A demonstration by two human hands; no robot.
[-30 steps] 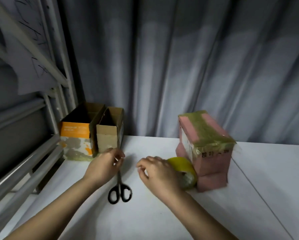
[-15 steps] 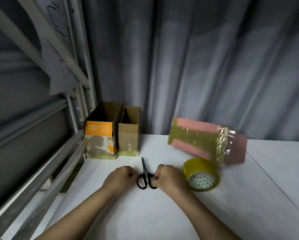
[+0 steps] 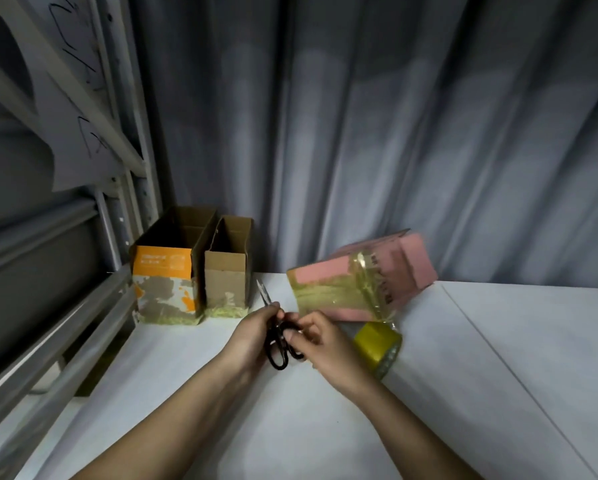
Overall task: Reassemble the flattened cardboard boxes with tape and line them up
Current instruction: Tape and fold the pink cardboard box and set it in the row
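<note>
Pink box (image 3: 360, 289) lies tilted near the worktop's back edge, tape strand trailing to the roll (image 3: 379, 348). Your left hand (image 3: 252, 336) and right hand (image 3: 320, 344) both grip the scissors (image 3: 278, 341). Settle fingers in the loops, then cut close to the box.

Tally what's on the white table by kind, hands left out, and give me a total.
Cardboard boxes: 3, the orange-and-white box, the plain brown box and the pink box.
Tape rolls: 1, the yellow tape roll.
Scissors: 1, the black-handled scissors, held in the left hand and right hand.
Total: 5.
</note>
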